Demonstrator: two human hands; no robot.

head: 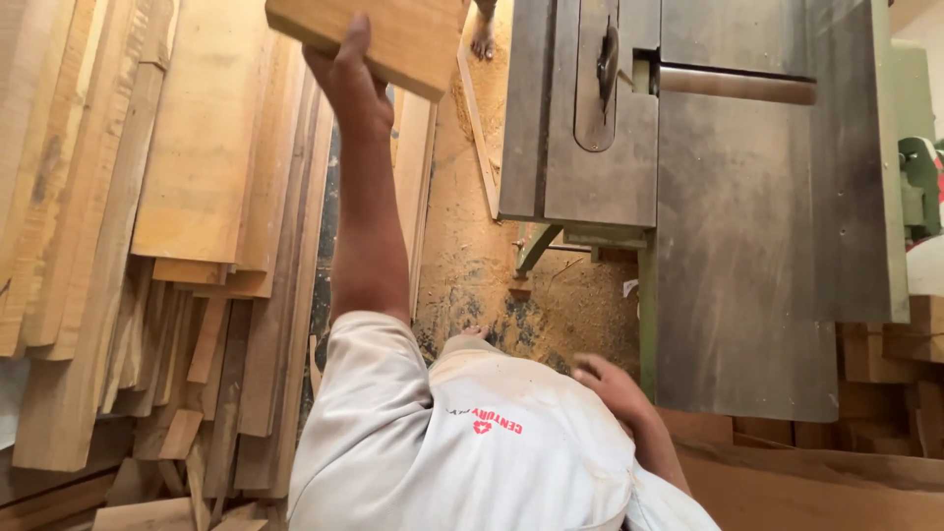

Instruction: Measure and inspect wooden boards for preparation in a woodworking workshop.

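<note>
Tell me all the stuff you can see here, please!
wooden block: one, light brown, held up at the top by the left hand
wooden planks: many, pale to mid brown, stacked on the left
table saw: one, grey metal top with green frame, on the right
saw blade: one, dark, poking up through the slot in the saw top
sawdust: a spread, tan, on the floor between planks and saw
wood offcuts: several, brown, lower right beside the saw
another person's foot: one, at the top edge
shirt: one, white, bottom centre
left hand: gripping the block
right hand: empty, beside the saw's edge
</note>
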